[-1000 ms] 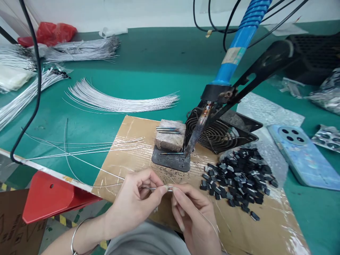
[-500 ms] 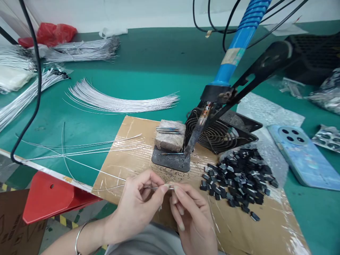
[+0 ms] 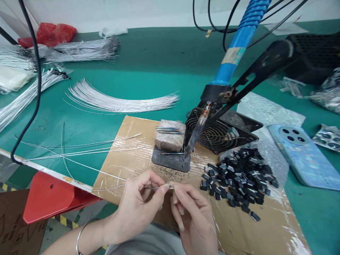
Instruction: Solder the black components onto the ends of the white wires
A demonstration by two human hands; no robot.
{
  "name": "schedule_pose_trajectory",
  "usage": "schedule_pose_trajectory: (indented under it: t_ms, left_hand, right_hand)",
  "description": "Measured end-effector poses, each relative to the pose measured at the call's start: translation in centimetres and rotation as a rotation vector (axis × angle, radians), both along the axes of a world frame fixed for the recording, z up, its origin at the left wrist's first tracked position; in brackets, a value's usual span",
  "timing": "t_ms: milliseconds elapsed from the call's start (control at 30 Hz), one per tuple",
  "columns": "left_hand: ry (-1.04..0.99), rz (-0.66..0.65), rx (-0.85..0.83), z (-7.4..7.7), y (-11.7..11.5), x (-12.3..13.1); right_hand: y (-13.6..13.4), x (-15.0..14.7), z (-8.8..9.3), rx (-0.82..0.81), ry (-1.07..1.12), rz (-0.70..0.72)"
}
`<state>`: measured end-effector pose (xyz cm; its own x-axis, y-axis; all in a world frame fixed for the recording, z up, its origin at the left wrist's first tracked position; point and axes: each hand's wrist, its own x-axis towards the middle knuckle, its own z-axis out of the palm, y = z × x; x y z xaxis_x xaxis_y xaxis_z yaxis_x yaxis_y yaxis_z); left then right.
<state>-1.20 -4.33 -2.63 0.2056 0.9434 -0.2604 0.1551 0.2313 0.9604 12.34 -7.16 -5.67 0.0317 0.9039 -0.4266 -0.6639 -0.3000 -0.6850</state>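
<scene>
Two hands working a wire over a sheet of cardboard (image 3: 247, 233). The left hand (image 3: 135, 203) and the right hand (image 3: 196, 210) nearly meet, each closed in a thumb-and-finger pinch on the thin wire (image 3: 171, 188), a short length of which shows between the fingertips, in front of the plate (image 3: 171, 163). Two strands run into the left hand from the left; how they lie inside the fingers cannot be told. For good control, the pinches should probably stay close together and light, with the left hand steadying and the right making small adjustments, so that the wire does not kink. Beyond the hands, a block (image 3: 170, 142) bearing thin rods sits on the plate, and the iron (image 3: 231, 65) slants down to it beside a fan (image 3: 220, 136); its tip, presumably hot, is the chief obstacle to a forward reach. Black parts (image 3: 244, 177) lie heaped to the right, with a phone (image 3: 305, 154) farther out. Loose wires (image 3: 87, 152) cross at the left and could snag on the trailing strands; a curved bundle (image 3: 127, 103) lies behind them.
</scene>
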Motion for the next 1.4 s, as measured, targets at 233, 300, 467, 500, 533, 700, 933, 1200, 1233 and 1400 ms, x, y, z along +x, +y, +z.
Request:
schedule_pose_trajectory:
  t_ms: [233, 300, 467, 500, 533, 700, 933, 1200, 1233, 1400]
  left_hand:
    - [-0.025, 0.027, -0.005, -0.7, -0.5, 0.2]
    - [-0.034, 0.040, -0.012, -0.8, -0.6, 0.3]
    - [-0.058, 0.059, -0.039, -0.7, -0.4, 0.4]
    - [-0.059, 0.058, -0.038, -0.6, -0.4, 0.4]
    - [-0.061, 0.057, -0.035, -0.6, -0.4, 0.4]
    - [-0.063, 0.058, -0.027, -0.5, -0.5, 0.4]
    - [-0.023, 0.062, -0.023, -0.7, -0.6, 0.5]
    - [-0.059, 0.090, -0.054, 0.2, 0.2, 0.6]
    - [-0.056, 0.096, -0.056, 0.3, 0.3, 0.6]
    - [-0.040, 0.096, -0.046, 0.4, 0.2, 0.5]
  right_hand:
    - [-0.3, -0.7, 0.0, -0.016, 0.007, -0.062]
    - [-0.3, -0.8, 0.0, -0.012, 0.006, -0.069]
    - [-0.1, -0.7, 0.0, -0.001, 0.011, -0.047]
    - [-0.1, -0.7, 0.1, 0.002, 0.012, -0.041]
    - [-0.1, -0.6, 0.1, 0.006, 0.012, -0.037]
    - [-0.1, -0.5, 0.3, 0.018, 0.002, -0.039]
    - [-0.2, -0.8, 0.1, 0.020, -0.024, -0.083]
    - [0.1, -0.6, 0.3, 0.009, -0.067, -0.066]
    - [0.1, -0.5, 0.3, 0.014, -0.095, -0.060]
    - [0.0, -0.3, 0.4, 0.003, -0.198, -0.063]
